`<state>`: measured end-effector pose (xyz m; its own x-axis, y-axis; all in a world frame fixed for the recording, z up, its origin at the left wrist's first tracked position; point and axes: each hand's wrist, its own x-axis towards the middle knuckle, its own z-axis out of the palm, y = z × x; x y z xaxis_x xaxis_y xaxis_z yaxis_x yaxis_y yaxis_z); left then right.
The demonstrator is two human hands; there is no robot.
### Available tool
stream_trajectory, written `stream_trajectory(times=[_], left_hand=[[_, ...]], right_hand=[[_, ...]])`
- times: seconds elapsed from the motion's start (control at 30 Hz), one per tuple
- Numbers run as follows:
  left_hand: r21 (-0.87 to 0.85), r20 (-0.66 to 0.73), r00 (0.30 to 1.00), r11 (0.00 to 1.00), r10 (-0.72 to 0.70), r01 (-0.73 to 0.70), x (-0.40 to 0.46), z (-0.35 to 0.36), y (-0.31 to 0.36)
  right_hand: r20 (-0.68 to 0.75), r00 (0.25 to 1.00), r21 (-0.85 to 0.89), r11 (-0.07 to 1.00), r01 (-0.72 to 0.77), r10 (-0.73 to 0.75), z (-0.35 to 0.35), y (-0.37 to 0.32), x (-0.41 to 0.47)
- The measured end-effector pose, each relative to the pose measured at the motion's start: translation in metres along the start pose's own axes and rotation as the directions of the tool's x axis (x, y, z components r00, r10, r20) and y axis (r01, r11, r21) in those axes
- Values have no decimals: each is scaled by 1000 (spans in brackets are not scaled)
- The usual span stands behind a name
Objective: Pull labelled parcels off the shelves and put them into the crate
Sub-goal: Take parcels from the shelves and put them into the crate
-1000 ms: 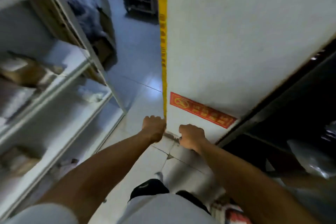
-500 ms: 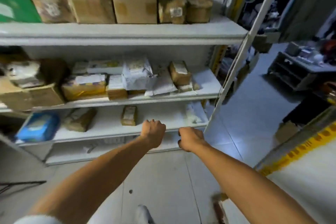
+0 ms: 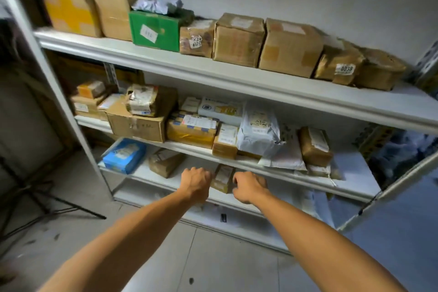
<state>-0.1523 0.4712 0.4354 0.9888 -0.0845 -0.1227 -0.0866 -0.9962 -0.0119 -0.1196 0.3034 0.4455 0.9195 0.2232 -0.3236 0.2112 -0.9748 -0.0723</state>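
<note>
A white shelf unit fills the view, with labelled parcels on three levels. My left hand and my right hand are stretched out in front of the lower shelf, both with curled fingers and nothing in them. Between them a small brown labelled parcel lies on that shelf; I cannot tell whether either hand touches it. A blue parcel and a brown wrapped parcel lie to its left. No crate is in view.
The top shelf carries a green box and several cardboard boxes. A grey mailer bag and taped boxes crowd the middle shelf. Black tripod legs stand on the tiled floor at left.
The view has swung from a white wall and aisle to face the shelves, and come closer. Both hands stay curled and held out in front, now level with the lower shelf.
</note>
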Motion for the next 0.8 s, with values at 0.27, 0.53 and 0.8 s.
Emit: stream_trajectory(times=[0.27,0.53,0.8], left_hand=[[-215,74,980,957,-185,197,25,11,-63],[-569,149,953,765,-263,300,103,6,-117],[-845,284,904,362,-320,394,188,-4,-167]], right_hand=[[-13,989,33,989,148,-147,-4,-64,67],[-68,988,285,946,153,-140,-13,-86,161],[-81,993,274,956,102,-83,-52,-79,268]])
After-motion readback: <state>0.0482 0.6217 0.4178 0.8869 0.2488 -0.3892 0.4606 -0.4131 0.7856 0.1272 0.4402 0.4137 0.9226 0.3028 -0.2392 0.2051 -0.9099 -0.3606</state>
